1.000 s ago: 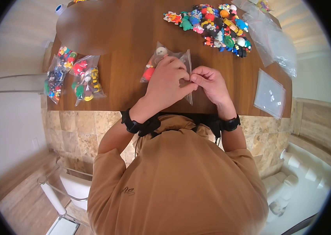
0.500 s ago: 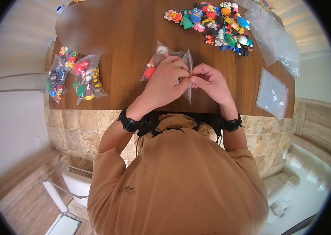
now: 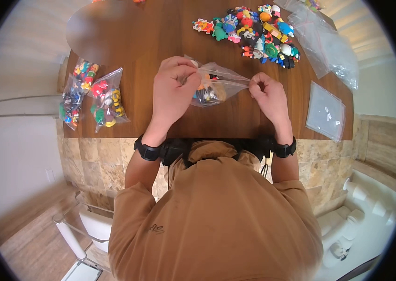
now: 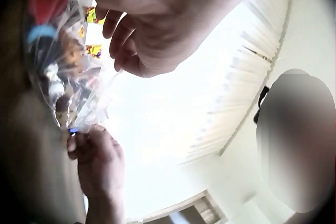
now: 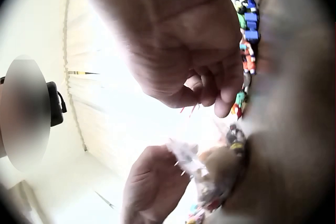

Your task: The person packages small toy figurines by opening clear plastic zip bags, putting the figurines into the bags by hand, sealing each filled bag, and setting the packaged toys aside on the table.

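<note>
A clear plastic bag (image 3: 213, 93) with several small figures inside is stretched between the two hands above the table's near part. The left hand (image 3: 173, 91) pinches its left upper corner, and the right hand (image 3: 270, 97) pinches the corner at the right. In the left wrist view, the left hand (image 4: 163, 19) has fingertips on the bag's edge, and the figures in the bag (image 4: 63, 71) show red, blue and brown. From the right wrist, the right hand (image 5: 184, 40) is seen with curled fingers above the bag (image 5: 215, 171).
Filled bags (image 3: 109, 100) lie on the table (image 3: 160, 28) at the left. A pile of colourful figures (image 3: 259, 35) is at the back right. Empty clear bags (image 3: 326, 44) and a flat stack of bags (image 3: 326, 112) with small white pieces lie at the right.
The hands have moved apart, the left one to the left and the right one slightly right. The bag is now drawn out between them, and the figures in it show more plainly.
</note>
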Action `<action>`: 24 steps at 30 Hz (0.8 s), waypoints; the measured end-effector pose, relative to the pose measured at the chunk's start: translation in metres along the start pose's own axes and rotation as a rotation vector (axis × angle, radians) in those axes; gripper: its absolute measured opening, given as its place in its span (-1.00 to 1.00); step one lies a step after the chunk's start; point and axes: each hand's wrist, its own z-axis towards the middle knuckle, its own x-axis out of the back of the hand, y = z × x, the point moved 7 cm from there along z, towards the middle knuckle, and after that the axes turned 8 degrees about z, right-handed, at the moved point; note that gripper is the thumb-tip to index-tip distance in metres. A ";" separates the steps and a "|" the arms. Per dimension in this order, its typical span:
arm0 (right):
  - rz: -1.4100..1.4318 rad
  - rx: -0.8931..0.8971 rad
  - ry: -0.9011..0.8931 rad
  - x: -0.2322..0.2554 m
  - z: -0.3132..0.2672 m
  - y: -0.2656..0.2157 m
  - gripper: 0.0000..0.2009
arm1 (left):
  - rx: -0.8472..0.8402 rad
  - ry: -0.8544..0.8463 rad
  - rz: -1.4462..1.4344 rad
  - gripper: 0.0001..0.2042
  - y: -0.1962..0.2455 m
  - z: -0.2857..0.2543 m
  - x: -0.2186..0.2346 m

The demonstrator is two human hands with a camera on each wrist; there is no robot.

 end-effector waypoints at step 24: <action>0.257 1.037 -0.257 -0.019 0.030 -0.170 -0.75 | 0.480 -0.125 -1.254 -0.52 -0.053 0.015 -0.015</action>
